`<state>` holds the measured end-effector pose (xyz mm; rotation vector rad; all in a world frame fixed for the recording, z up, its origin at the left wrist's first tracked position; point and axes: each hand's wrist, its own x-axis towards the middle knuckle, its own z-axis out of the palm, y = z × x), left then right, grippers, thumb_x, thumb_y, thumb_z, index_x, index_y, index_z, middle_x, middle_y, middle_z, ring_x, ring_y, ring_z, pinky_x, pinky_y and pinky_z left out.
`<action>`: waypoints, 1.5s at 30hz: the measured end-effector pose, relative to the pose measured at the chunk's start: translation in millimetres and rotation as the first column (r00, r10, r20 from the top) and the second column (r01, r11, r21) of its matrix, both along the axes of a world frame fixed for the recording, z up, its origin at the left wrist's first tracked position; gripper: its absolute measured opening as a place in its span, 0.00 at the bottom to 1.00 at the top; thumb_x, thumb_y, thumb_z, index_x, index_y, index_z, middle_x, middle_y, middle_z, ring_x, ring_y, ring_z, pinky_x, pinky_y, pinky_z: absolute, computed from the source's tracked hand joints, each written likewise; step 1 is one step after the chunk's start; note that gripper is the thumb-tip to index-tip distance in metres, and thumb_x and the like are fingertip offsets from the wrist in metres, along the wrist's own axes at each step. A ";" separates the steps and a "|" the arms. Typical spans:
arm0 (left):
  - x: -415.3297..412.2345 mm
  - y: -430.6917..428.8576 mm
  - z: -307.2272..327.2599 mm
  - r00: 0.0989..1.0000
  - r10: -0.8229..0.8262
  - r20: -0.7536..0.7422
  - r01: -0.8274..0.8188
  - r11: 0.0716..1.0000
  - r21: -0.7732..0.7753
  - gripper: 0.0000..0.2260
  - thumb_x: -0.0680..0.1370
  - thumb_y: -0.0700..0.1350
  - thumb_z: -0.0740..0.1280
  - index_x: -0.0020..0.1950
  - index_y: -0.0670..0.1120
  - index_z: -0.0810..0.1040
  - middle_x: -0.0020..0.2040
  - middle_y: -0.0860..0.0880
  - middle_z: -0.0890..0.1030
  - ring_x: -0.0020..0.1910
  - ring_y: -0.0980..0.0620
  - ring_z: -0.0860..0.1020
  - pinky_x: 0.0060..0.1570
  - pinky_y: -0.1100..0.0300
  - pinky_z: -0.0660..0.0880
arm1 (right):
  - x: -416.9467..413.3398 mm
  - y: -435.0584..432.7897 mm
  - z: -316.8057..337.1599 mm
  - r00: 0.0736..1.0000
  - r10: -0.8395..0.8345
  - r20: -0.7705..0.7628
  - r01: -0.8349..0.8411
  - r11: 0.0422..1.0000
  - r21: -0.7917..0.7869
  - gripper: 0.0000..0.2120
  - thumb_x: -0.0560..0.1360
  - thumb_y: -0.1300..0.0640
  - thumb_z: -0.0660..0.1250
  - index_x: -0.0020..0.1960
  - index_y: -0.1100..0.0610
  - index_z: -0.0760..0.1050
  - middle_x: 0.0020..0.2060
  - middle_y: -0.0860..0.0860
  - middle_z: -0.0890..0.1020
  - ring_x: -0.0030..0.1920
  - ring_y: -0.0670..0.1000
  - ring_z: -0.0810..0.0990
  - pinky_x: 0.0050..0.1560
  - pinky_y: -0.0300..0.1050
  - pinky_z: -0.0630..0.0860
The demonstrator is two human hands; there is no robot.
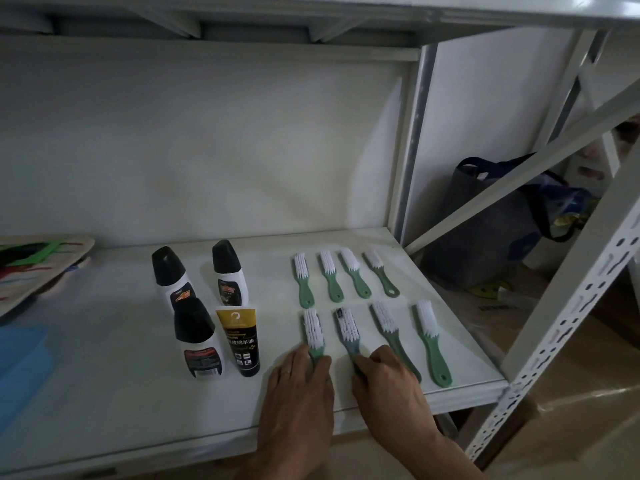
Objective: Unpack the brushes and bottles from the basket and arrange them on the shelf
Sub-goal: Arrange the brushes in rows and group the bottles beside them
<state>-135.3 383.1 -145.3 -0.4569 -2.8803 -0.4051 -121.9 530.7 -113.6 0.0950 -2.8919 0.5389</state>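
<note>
White metal shelf [104,358] under dim light carries everything, its front edge crossed by both forearms reaching in from below. Left fingers [320,363] lie loosely curled, palm down, over the handle of the front row's leftmost brush [313,329], covering the handle; whether they pinch it or only rest on it cannot be told. A ring shows on this left hand [298,382]. Right fingers [363,367] are bunched together at the handle end of the second brush [346,327], which looks greyer than the rest; the thumb is tucked beside it, the right hand [388,379] angled inward, wrist bent toward the shelf's edge. Two more green brushes [433,341] lie to the right in the same front row, bristles pointing back. Behind them, a back row of four brushes [346,275] lies parallel and evenly spaced. Left of the brushes stand three black-capped bottles [197,334] and one black-and-yellow tube [240,341], grouped closely. Something blue [20,355] sits at the far left edge.
</note>
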 end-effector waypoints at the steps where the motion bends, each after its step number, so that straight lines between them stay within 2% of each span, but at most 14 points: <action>1: 1.1 -0.2 1.0 1.000 0.005 0.005 -0.005 0.999 0.037 0.19 0.82 0.51 0.55 0.73 0.56 0.64 0.79 0.46 0.59 0.77 0.48 0.57 0.74 0.51 0.60 | 0.5 5.1 2.3 1.000 -0.023 -0.006 0.023 1.000 0.004 0.05 0.76 0.57 0.66 0.49 0.54 0.80 0.43 0.51 0.76 0.46 0.55 0.80 0.42 0.44 0.72; 4: 2.6 3.8 9.6 0.999 0.036 -0.037 -0.032 0.994 0.107 0.21 0.83 0.54 0.52 0.76 0.56 0.61 0.80 0.46 0.54 0.78 0.46 0.54 0.75 0.51 0.59 | -4.1 35.3 2.6 0.979 -0.186 -0.087 0.189 0.982 0.020 0.07 0.70 0.64 0.71 0.47 0.56 0.81 0.43 0.54 0.81 0.44 0.57 0.79 0.43 0.50 0.79; 8: -0.9 23.7 9.5 0.986 -0.135 -0.100 0.145 0.984 0.106 0.19 0.81 0.52 0.59 0.72 0.53 0.68 0.74 0.52 0.65 0.72 0.50 0.65 0.69 0.54 0.68 | -6.5 48.5 -4.0 0.976 -0.215 0.033 0.211 0.973 0.096 0.10 0.74 0.64 0.64 0.52 0.56 0.81 0.48 0.54 0.80 0.50 0.57 0.78 0.52 0.50 0.79; 10: -2.5 33.6 6.2 0.971 -0.224 -0.085 0.226 0.974 0.013 0.18 0.76 0.51 0.63 0.66 0.53 0.75 0.67 0.52 0.73 0.66 0.51 0.73 0.63 0.55 0.72 | -7.0 44.3 -10.0 0.981 -0.188 0.052 0.183 0.979 0.093 0.10 0.67 0.69 0.67 0.43 0.58 0.82 0.40 0.55 0.80 0.44 0.59 0.79 0.44 0.52 0.80; 12: -4.5 38.5 0.4 0.968 -0.239 -0.081 0.238 0.971 -0.024 0.16 0.73 0.51 0.63 0.59 0.52 0.80 0.61 0.51 0.78 0.59 0.49 0.78 0.59 0.54 0.69 | -6.8 41.0 -12.3 0.982 -0.182 0.049 0.175 0.977 0.119 0.10 0.60 0.71 0.72 0.33 0.57 0.80 0.34 0.54 0.78 0.36 0.58 0.79 0.34 0.51 0.79; 14: -7.3 39.8 -5.9 0.966 -0.238 -0.102 0.235 0.971 -0.035 0.15 0.72 0.50 0.61 0.55 0.52 0.82 0.57 0.50 0.80 0.56 0.48 0.79 0.56 0.54 0.66 | -8.4 39.6 -14.2 0.983 -0.180 0.041 0.175 0.978 0.115 0.10 0.59 0.71 0.73 0.31 0.57 0.79 0.33 0.54 0.78 0.35 0.57 0.78 0.32 0.49 0.78; 19: -12.1 36.7 -16.0 0.959 -0.257 -0.122 0.251 0.966 -0.061 0.15 0.73 0.49 0.61 0.56 0.52 0.81 0.54 0.52 0.80 0.54 0.50 0.78 0.53 0.54 0.76 | -11.4 37.4 -15.6 0.987 -0.161 0.002 0.160 0.984 0.073 0.08 0.65 0.70 0.69 0.36 0.58 0.81 0.40 0.54 0.79 0.42 0.57 0.79 0.40 0.48 0.78; 22: -13.2 36.4 -19.4 0.964 -0.235 -0.122 0.232 0.972 -0.035 0.15 0.73 0.49 0.60 0.56 0.52 0.82 0.55 0.51 0.81 0.54 0.50 0.80 0.54 0.55 0.73 | -3.2 46.3 -6.5 0.987 -0.145 -0.068 0.148 0.988 0.047 0.08 0.65 0.69 0.72 0.39 0.58 0.82 0.39 0.53 0.82 0.42 0.57 0.81 0.40 0.48 0.80; 24: -13.3 37.1 -20.9 0.961 -0.225 -0.161 0.223 0.974 -0.027 0.16 0.74 0.50 0.60 0.55 0.51 0.83 0.56 0.50 0.82 0.53 0.49 0.80 0.54 0.55 0.68 | 2.1 61.9 -2.2 0.965 -0.237 -0.113 0.241 0.970 0.026 0.11 0.70 0.62 0.73 0.51 0.57 0.83 0.48 0.54 0.83 0.49 0.57 0.80 0.49 0.50 0.81; 26: -12.5 37.4 -21.7 0.957 -0.232 -0.173 0.230 0.973 -0.036 0.15 0.75 0.50 0.59 0.57 0.51 0.82 0.57 0.51 0.80 0.55 0.50 0.79 0.55 0.55 0.70 | 5.1 78.4 -4.5 0.936 -0.349 -0.046 0.350 0.937 0.013 0.14 0.76 0.54 0.66 0.62 0.53 0.77 0.58 0.54 0.77 0.58 0.57 0.75 0.59 0.51 0.77; 29: -10.6 37.0 -19.1 0.958 -0.231 -0.168 0.229 0.973 -0.035 0.16 0.76 0.51 0.58 0.58 0.51 0.81 0.58 0.51 0.79 0.56 0.50 0.78 0.55 0.55 0.73 | 8.7 82.5 -11.9 0.938 -0.348 0.011 0.347 0.938 0.019 0.12 0.78 0.55 0.61 0.58 0.53 0.79 0.53 0.54 0.76 0.54 0.56 0.73 0.58 0.49 0.75; 38: -10.5 37.2 -18.2 0.957 -0.231 -0.174 0.228 0.973 -0.034 0.17 0.76 0.51 0.58 0.58 0.51 0.81 0.58 0.51 0.79 0.57 0.50 0.78 0.57 0.56 0.73 | 5.0 80.2 -15.3 0.964 -0.266 -0.009 0.266 0.964 0.003 0.11 0.78 0.59 0.61 0.56 0.53 0.80 0.52 0.52 0.76 0.52 0.54 0.73 0.55 0.45 0.75; 41: -10.5 36.5 -19.5 0.957 -0.232 -0.173 0.229 0.973 -0.039 0.18 0.76 0.51 0.57 0.59 0.50 0.81 0.58 0.51 0.80 0.57 0.49 0.79 0.55 0.54 0.78 | 1.5 80.8 -16.6 0.962 -0.271 -0.013 0.271 0.963 -0.007 0.12 0.78 0.60 0.62 0.55 0.53 0.81 0.52 0.52 0.76 0.52 0.53 0.73 0.55 0.45 0.75; 45: -10.4 36.8 -19.9 0.959 -0.224 -0.175 0.225 0.974 -0.018 0.17 0.76 0.51 0.58 0.58 0.51 0.82 0.59 0.51 0.79 0.57 0.50 0.78 0.55 0.53 0.79 | -1.0 81.1 -18.8 0.959 -0.281 -0.025 0.281 0.960 -0.005 0.12 0.77 0.61 0.62 0.54 0.54 0.81 0.51 0.53 0.77 0.51 0.55 0.73 0.54 0.47 0.76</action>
